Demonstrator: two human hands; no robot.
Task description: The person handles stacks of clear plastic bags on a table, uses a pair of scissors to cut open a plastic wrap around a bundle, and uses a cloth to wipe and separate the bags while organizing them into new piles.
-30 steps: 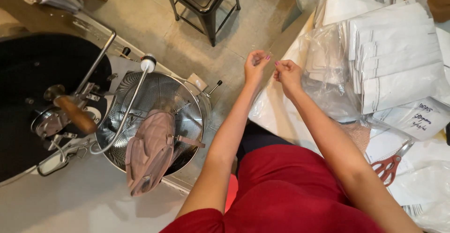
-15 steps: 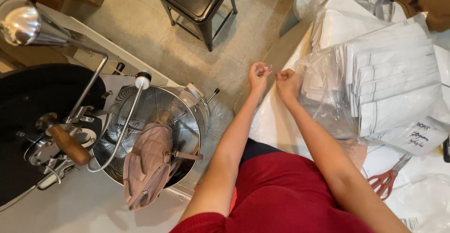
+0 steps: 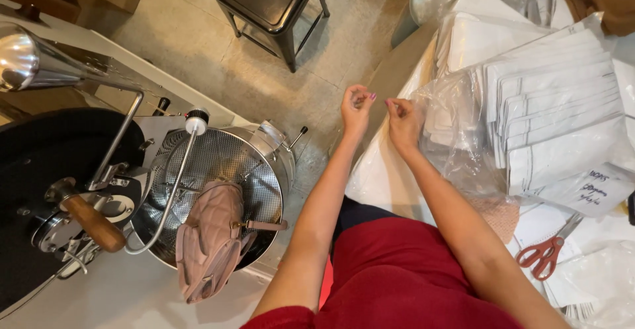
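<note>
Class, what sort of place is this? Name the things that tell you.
Probably a small coffee roastery's packing corner: a roaster's perforated cooling tray, stacked white bags in clear plastic, and scissors on the table.

A clear plastic bag lies crumpled on the table at the right, just beside a stack of flat white pouches fanned in overlapping rows. A white handwritten label rests on the stack's near edge. More white pouches lie behind.
</note>
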